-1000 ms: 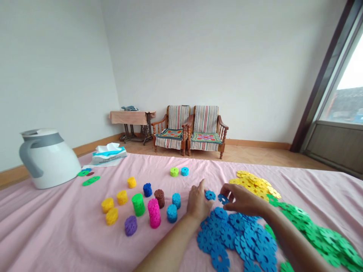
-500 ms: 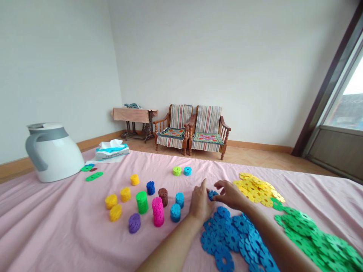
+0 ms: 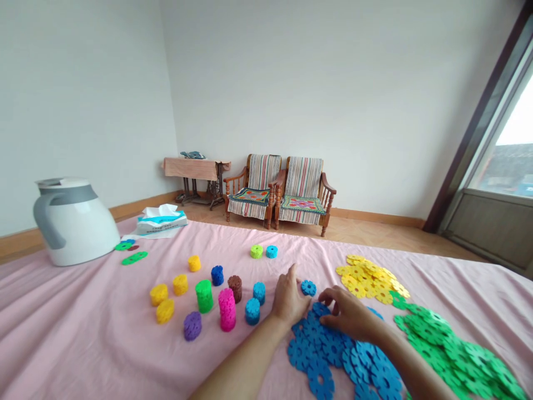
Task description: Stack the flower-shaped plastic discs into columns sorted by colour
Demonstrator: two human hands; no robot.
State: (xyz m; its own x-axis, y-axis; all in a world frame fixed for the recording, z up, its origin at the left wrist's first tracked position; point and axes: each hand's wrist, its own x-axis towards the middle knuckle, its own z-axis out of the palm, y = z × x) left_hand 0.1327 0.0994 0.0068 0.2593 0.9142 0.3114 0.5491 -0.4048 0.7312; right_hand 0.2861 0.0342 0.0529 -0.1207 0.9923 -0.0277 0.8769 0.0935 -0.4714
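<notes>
My left hand [image 3: 288, 300] rests on the pink cloth with its forefinger stretched up, just left of a small blue stack of flower discs [image 3: 308, 288]; it holds nothing. My right hand [image 3: 350, 317] lies on the far edge of the blue disc pile [image 3: 333, 350], its fingertips bent down and pinched on one blue disc there. Left of my hands stand several short stacks: light blue [image 3: 252, 311], pink [image 3: 227, 309], green [image 3: 204, 295], purple [image 3: 192, 325], brown [image 3: 235, 288] and yellow [image 3: 165, 311].
A yellow disc pile [image 3: 370, 276] and a green disc pile [image 3: 453, 347] lie to the right. A white kettle [image 3: 73, 220] and a tissue pack [image 3: 161, 220] sit at the far left. Green and light blue small stacks [image 3: 263, 251] stand farther back. Two chairs [image 3: 278, 191] stand by the wall.
My right hand brought a blue disc onto the small blue stack beside my left hand, let go, and drew back down onto the blue pile. My left hand barely moved.
</notes>
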